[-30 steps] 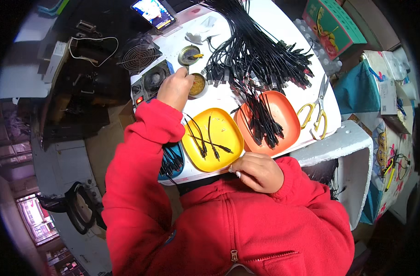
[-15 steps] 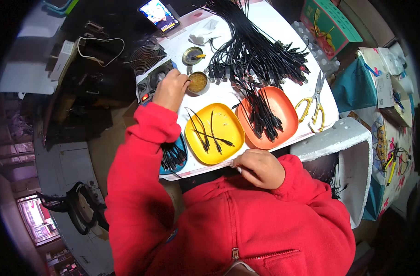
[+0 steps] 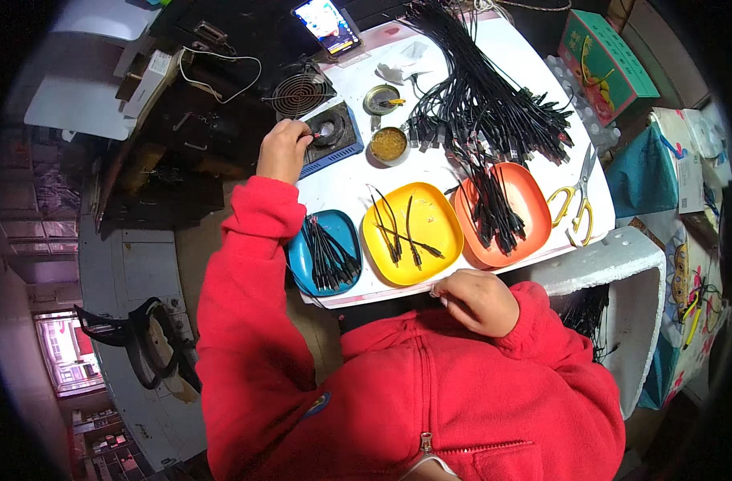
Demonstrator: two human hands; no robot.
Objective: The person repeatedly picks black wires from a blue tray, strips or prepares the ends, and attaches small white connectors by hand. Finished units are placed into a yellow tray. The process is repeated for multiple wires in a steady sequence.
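My left hand is closed in a pinch at the rim of a blue-sided box with a round dark well and a silvery middle, which looks like a solder pot. A small reddish tip shows at the fingertips; the rest of what they hold is hidden. My right hand is curled at the table's front edge, below the yellow tray; whether it holds anything cannot be seen. Short black cables lie in the yellow tray, the blue tray and the orange tray.
A large bundle of black cables covers the back right of the white table. Nearby are a tin of amber stuff, an open lid, yellow-handled scissors, a fan grille and a lit phone. A foam box stands right.
My left hand has moved from the amber tin leftward to the solder pot. The blue tray now shows fully. The view has shifted; my right hand stays at the table edge.
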